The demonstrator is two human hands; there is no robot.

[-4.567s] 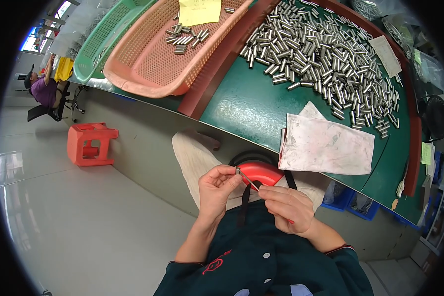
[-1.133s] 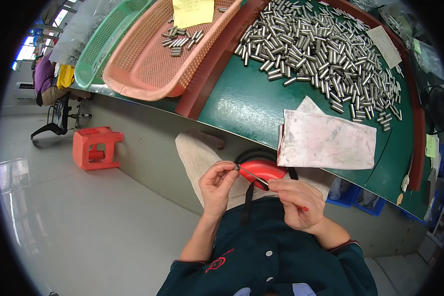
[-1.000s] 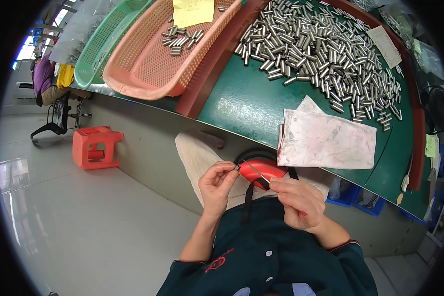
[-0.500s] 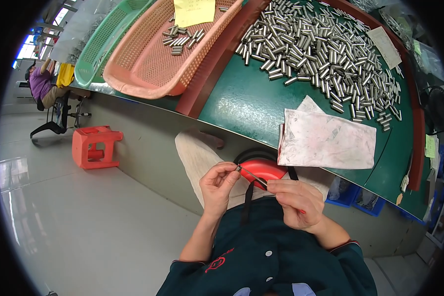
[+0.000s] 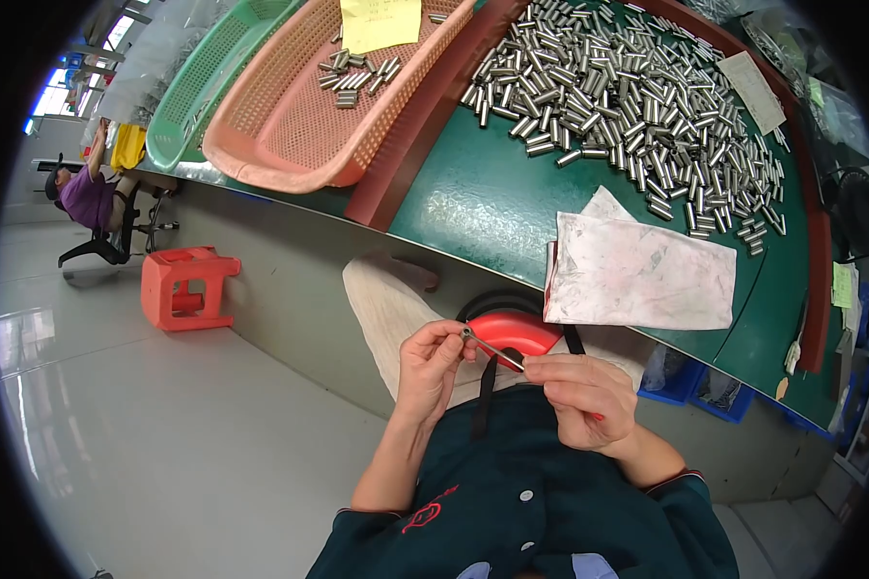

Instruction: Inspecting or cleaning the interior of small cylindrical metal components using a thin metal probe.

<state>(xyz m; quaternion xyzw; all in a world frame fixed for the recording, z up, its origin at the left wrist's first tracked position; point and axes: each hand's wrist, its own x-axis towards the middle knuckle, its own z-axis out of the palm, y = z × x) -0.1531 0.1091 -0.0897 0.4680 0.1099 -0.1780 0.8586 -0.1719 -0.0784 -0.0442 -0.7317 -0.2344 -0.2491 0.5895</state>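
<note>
Above my lap, my left hand pinches a small metal cylinder between thumb and fingertips, so most of it is hidden. A thin metal rod-like tool is gripped in my right hand. Its tip meets the end of the cylinder; whether it goes inside is too small to tell. A bit of red shows below my right fingers, perhaps the tool's other end. Beyond my hands, a large heap of similar short metal cylinders lies on the green table.
A stained white folded cloth lies at the table's near edge. Left of a red-brown divider stand a pink basket with several cylinders and a green basket. A red stool and a seated person are far left.
The tool and cylinder have shifted slightly, with more of the rod now showing between my hands. The seated person at the far left has leaned and stretched an arm upward.
</note>
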